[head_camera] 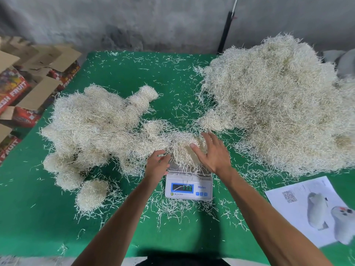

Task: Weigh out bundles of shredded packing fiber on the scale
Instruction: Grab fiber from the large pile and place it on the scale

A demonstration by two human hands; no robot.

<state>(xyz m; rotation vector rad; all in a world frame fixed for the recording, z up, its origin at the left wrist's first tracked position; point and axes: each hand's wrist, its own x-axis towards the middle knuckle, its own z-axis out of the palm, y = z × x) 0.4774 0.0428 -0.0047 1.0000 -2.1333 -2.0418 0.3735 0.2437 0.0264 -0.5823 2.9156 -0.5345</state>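
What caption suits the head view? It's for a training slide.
Both hands settle a fiber bundle on the scale.

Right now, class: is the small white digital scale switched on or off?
On: the white digital scale's blue display is lit, digits blurred.

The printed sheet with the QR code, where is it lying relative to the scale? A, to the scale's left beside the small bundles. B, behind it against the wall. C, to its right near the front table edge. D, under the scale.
C: the printed sheet lies flat on the green table, right of the scale and nearer the front edge.
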